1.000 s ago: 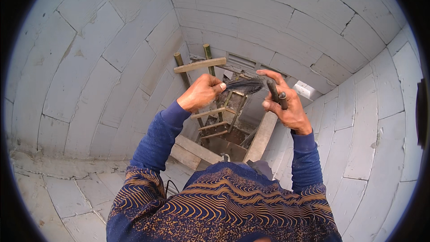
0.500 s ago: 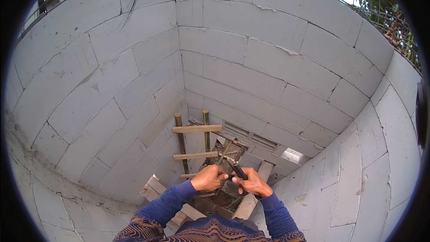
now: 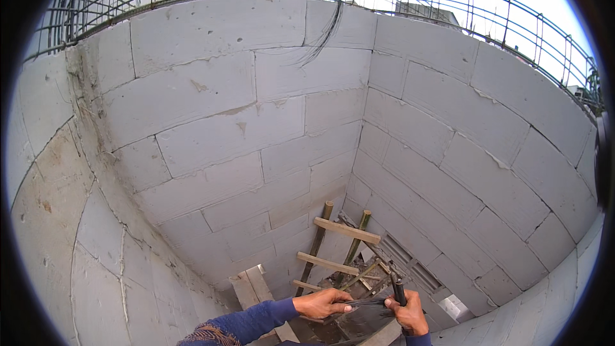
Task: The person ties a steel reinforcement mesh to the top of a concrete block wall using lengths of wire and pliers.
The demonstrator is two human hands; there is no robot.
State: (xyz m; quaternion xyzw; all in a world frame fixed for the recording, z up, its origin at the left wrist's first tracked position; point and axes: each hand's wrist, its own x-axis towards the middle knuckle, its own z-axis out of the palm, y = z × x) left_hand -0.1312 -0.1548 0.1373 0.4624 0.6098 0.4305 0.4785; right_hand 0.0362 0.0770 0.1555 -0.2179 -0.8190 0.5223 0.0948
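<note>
My left hand is closed, with its thumb and fingers pinching one end of a bundle of thin dark wires. The strands stretch across to my right hand, whose thumb lies at their other end. Closed in that same hand is a black-handled tool, held upright; its kind cannot be made out. Both hands are low in the picture, above the gap between the walls.
Pale block walls meet in a corner ahead. Steel rebar runs along their tops, with a wire bundle hanging over. Below stand a wooden ladder and a plank. A vent block sits low in the right wall.
My view has swung left and up, so the corner and ladder sit further right. My hands have moved apart, and the wires now show stretched between them.
</note>
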